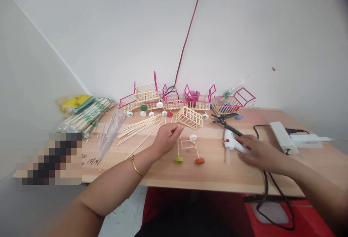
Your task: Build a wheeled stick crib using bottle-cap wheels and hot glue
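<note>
My left hand (pixel 166 138) is closed with thumb and fingers pressed together; whatever they may hold is hidden. It is just above a small wheeled frame (pixel 187 146) of wooden sticks, with a green cap (pixel 178 160), an orange cap (pixel 199 161) and a white cap (pixel 193 137) as wheels. Behind its fingertips lies a slatted stick frame (pixel 190 118). At the right, my right hand (pixel 252 152) is wrapped round the handle of a white glue gun (pixel 230 141), whose nozzle end is blurred. Green-handled pliers (pixel 231 126) lie just behind the gun.
Several stick carts with pink rails (pixel 174 101) line the wall, a pink cup (pixel 193 96) among them. Loose sticks (pixel 138 130) and clear plastic strips (pixel 108 133) lie left. Bundled sticks (pixel 91 115) are at far left. A power strip (pixel 282 137) and black cable (pixel 268 190) are right.
</note>
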Motion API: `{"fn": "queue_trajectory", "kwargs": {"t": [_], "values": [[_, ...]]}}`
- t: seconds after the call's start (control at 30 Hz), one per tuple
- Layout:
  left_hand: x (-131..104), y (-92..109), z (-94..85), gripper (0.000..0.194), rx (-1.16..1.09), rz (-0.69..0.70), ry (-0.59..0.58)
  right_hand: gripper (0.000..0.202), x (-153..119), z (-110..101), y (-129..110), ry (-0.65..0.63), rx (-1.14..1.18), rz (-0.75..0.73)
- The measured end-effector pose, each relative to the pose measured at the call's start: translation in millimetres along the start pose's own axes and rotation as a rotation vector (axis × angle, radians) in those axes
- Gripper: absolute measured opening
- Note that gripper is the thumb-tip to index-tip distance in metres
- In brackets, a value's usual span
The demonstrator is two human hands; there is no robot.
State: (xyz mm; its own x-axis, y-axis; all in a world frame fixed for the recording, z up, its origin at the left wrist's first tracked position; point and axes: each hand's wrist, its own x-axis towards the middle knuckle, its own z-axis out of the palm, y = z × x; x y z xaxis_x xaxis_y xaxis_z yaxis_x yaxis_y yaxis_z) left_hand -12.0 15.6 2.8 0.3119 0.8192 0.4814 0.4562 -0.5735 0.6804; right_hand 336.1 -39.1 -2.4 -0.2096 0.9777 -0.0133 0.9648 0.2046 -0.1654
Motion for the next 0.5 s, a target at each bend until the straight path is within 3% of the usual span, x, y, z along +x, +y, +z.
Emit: {"fn": "queue_trajectory", "kwargs": {"t": [0.17, 0.33, 0.5], "values": [[0, 0, -0.4, 0.043, 0.006, 0.005, 0.004, 0.049, -2, -11, -20, 0.025, 0.020, 0.123], [1, 1, -1.2, 0.043, -0.004, 0.005, 0.006, 0.027, -20, -22, -30, -0.038, 0.436, 0.114], [0, 4, -1.3, 0.042, 0.029, 0.017, -0.004, 0.036, -41, -12, -47, 0.212, 0.597, 0.237]]}}
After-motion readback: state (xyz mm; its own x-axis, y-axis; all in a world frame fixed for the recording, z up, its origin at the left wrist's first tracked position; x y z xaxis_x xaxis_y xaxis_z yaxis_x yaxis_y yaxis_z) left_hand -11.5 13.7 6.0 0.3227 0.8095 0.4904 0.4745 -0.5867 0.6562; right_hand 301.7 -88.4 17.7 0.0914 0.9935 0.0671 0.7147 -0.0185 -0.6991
